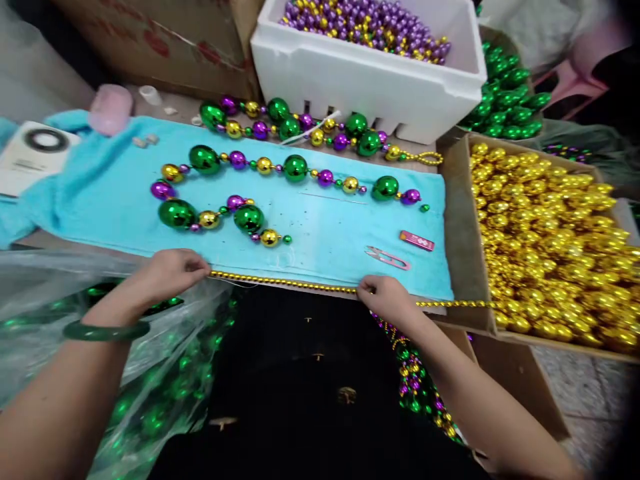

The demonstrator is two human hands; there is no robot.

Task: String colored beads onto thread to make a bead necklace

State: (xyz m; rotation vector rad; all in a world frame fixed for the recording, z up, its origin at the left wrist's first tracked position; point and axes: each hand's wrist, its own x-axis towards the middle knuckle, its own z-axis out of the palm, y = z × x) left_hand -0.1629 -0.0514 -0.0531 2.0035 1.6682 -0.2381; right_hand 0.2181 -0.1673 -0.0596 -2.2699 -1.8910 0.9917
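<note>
A string of small gold beads (285, 281) is stretched along the front edge of the blue towel (320, 240). My left hand (183, 270) pinches its left end, where a thin clear thread trails. Farther right, my right hand (377, 290) grips the same string, which runs on under the hand toward the gold bead box. Behind them on the towel lies a curved strand of large green, gold and purple beads (295, 168). Pink thread snips (387, 258) and a small pink packet (417, 241) rest near the towel's right end. A needle (333, 197) lies below the strand.
A white foam box (365, 87) of purple and gold beads stands behind. To the right is a cardboard box (463, 240) of gold beads. Another multicoloured strand (260, 129) lies behind the towel. A white device (37, 157) and pink container (111, 110) are at left.
</note>
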